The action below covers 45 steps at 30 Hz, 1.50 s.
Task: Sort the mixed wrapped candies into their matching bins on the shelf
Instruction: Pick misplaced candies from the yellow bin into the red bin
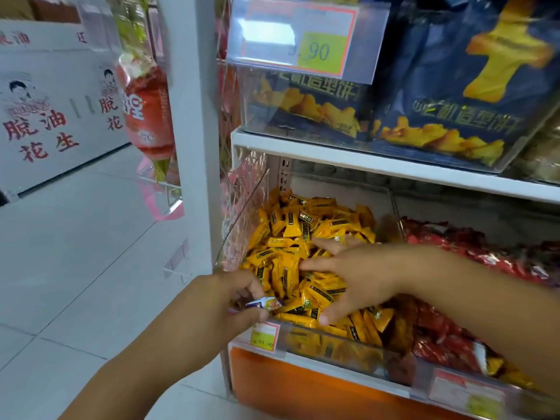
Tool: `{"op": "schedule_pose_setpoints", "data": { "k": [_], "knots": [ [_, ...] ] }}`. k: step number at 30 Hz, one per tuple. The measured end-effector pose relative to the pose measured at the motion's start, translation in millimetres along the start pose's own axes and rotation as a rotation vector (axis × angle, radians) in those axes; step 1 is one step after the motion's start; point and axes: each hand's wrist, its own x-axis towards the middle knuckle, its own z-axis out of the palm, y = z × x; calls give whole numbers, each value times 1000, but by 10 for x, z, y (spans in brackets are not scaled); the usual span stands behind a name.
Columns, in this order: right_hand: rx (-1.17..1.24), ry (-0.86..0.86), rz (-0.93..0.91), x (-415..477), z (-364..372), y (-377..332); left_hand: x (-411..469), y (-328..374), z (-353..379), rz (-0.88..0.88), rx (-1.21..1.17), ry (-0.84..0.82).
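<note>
Left hand [218, 301] pinching a white-and-blue wrapped candy [265, 304], right hand [360, 274] just beside it, fingers spread loose on yellow candies [288, 228] beneath its palm

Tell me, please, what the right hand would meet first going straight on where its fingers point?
The right hand likely meets yellow candies, then the bin's clear left wall; depth unclear.

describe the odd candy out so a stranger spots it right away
Below the white shelf board sits a clear bin of yellow candies. At its front left corner the left hand pinches one candy. Its wrapper is white and blue, unlike the yellow ones around it.
</note>
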Motion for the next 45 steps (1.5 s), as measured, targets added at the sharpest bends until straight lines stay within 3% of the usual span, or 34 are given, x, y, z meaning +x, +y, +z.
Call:
{"op": "schedule_pose_setpoints", "data": {
  "k": [3,6,11,15,18,23,30,34,35,36,38,40,41,43,45],
  "knots": [
    [-76,67,-20,259,78,-206,15,21,-9,5,16,25],
    [40,185,8,279,-17,-134,50,20,-4,-22,-27,44],
    [48,267,22,-274,58,-28,113,150,89,8,-58,34],
    [425,575,-131,-692,281,-220,178,456,279,92,-71,33],
    [578,840,-103,-828,536,-170,258,743,462,175,-116,31],
    [684,1276,115,-1241,1038,308,380,1182,801,280,-166,65],
    [670,1629,655,-1850,1598,1247,605,1529,1246,441,106,39],
    [602,1248,897,-1905,1875,1478,718,1679,1361,489,184,46],
    [576,1249,882,-1899,1880,1431,770,1664,1364,472,219,55],
    [548,1299,802,-1893,1848,1336,822,1634,1359,444,254,70],
    [476,1333,464,-1836,1704,1033,908,1548,1332,383,291,109],
    [414,1142,137,-1681,1580,774,924,1461,1309,311,280,108],
    [377,1010,57,-1569,1528,718,917,1413,1314,286,271,92],
    [321,754,63,-1340,1423,740,884,1309,1332,268,272,42],
    [267,614,122,-1136,1313,869,849,1212,1343,252,273,-12]
  ]
}}
